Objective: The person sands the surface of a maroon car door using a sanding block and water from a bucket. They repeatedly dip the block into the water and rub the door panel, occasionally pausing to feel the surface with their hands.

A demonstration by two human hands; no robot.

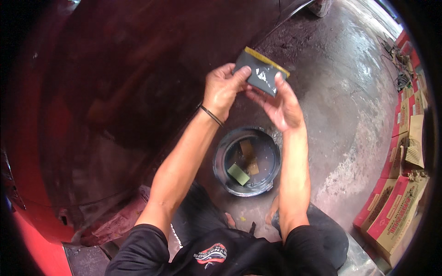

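Observation:
Out in front of me, above the basin, I hold a dark grey sheet of sandpaper (262,73) with a yellow strip along its far edge. White glints lie on its upper face. My left hand (224,87) pinches its left end, thumb on top and fingers underneath. At the right end is my right hand (282,103), its thumb against the edge and its fingers curled toward the near side. Whether the yellow strip is a block behind the sheet or its own backing, I cannot tell.
A round dark basin (221,177) stands on the wet floor (331,119) between my feet. In it lie a green block (238,174) and brown pieces (247,151). A large dark red glossy panel (106,96) fills the left. Red and tan cardboard boxes (396,207) line the right.

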